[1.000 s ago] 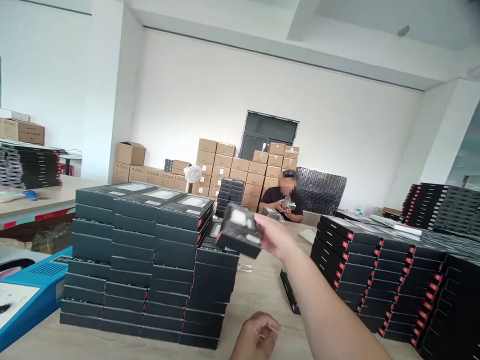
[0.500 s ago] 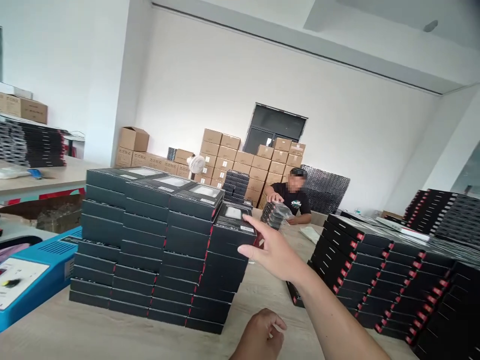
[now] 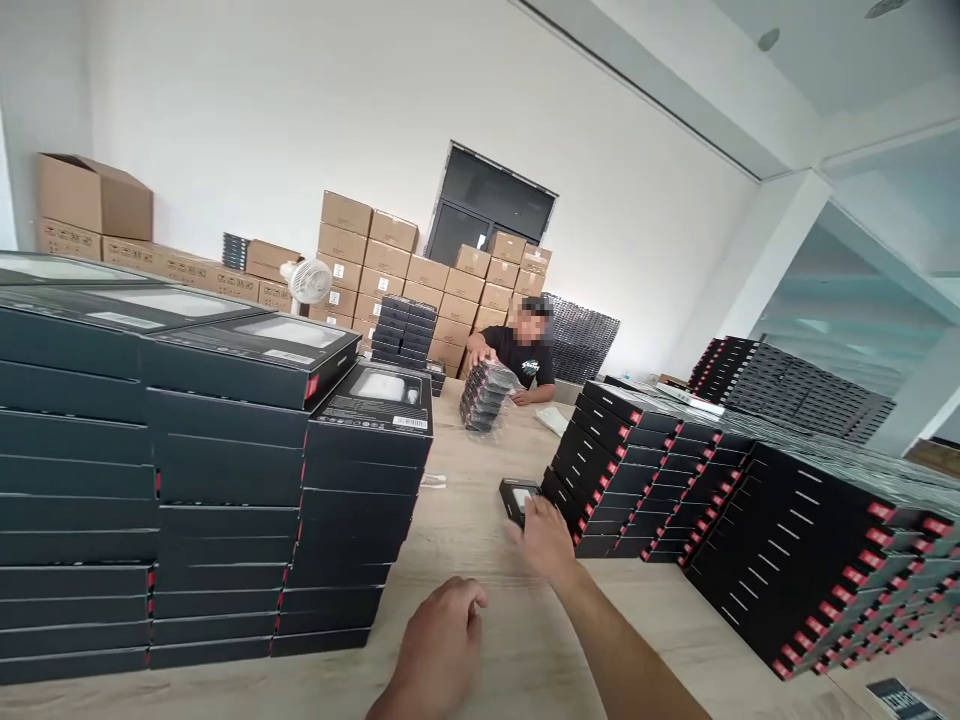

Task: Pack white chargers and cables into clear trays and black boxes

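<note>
My right hand reaches forward over the wooden table, fingers stretched out and touching the near edge of a single black box lying flat there. My left hand hovers low near the front, seen from the back with fingers curled under; its palm is hidden. To the left rise tall stacks of dark boxes; the nearest stack's top box has a white window panel.
Leaning rows of black boxes with red tabs fill the right side. A person in a black shirt sits at the far end, with a hand on a wrapped bundle. Cardboard cartons and a small fan stand behind.
My right hand set the black box on the nearest stack, then let go and swung down to the right to the lone box on the table. The view shifted right and closer.
</note>
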A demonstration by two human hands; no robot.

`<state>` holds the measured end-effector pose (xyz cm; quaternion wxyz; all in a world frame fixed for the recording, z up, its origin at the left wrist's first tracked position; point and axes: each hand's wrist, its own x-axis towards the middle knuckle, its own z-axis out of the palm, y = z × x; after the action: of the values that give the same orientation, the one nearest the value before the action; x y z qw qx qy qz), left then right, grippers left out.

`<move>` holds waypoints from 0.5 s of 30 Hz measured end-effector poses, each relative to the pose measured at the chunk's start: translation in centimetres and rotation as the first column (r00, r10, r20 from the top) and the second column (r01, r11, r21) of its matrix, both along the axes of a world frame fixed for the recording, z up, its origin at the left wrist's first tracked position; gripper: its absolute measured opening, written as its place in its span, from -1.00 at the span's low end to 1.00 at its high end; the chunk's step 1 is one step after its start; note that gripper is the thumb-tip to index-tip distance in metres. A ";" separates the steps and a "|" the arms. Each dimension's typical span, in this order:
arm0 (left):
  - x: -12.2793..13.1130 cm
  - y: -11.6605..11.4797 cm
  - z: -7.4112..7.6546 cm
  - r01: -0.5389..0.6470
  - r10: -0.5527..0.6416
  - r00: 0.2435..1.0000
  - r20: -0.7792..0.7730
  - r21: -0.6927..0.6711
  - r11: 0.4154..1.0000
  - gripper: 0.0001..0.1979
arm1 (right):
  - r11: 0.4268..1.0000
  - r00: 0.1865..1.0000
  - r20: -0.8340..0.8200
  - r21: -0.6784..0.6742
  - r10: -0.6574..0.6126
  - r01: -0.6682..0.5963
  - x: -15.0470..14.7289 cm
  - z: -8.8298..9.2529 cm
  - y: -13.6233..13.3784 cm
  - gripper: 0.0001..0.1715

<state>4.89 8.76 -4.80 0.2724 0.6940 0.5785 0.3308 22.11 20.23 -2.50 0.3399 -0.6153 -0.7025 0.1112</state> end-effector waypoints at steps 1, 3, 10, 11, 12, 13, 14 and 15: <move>0.0 0.0 0.0 -0.011 0.011 1.000 0.021 0.002 1.000 -0.69 | 1.000 0.999 0.042 0.002 -0.015 0.015 0.2 -1.3 -0.9 -0.49; -0.1 0.3 -0.2 -0.039 0.039 0.996 0.074 -0.001 0.999 -0.73 | 0.999 0.984 0.172 0.035 -0.047 0.042 0.3 -3.1 -2.4 -0.51; -0.6 1.5 -1.0 -0.124 0.147 0.918 0.369 -0.087 0.989 -0.67 | 0.985 0.960 0.220 0.041 -0.174 0.169 -0.7 -3.1 -5.8 -0.34; -0.5 1.4 -0.8 -0.120 0.158 0.888 0.433 -0.115 0.986 -0.61 | 0.984 0.968 0.190 0.100 -0.165 0.148 -0.9 -3.0 -6.7 -0.33; -0.3 1.2 -0.4 -0.099 0.157 0.848 0.506 -0.140 0.985 -0.55 | 0.976 0.974 0.169 0.182 -0.150 0.119 -1.2 -3.0 -7.8 -0.32; -0.1 0.8 0.2 -0.056 0.138 0.797 0.587 -0.156 0.986 -0.48 | 0.959 0.979 0.161 0.270 -0.128 0.081 -1.4 -3.1 -9.0 -0.32; 0.2 0.4 0.8 0.004 0.104 0.736 0.669 -0.158 0.987 -0.43 | 0.936 0.981 0.172 0.351 -0.092 0.026 -1.7 -3.2 -10.3 -0.31; 0.5 -0.1 1.5 0.064 0.070 0.667 0.742 -0.150 0.987 -0.40 | 0.909 0.979 0.199 0.415 -0.043 -0.044 -2.1 -3.5 -11.6 -0.28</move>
<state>5.38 8.61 -3.30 0.5399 0.4729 0.4432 0.5371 20.06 8.64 -5.98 0.3896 -0.5363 -0.7413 -0.1052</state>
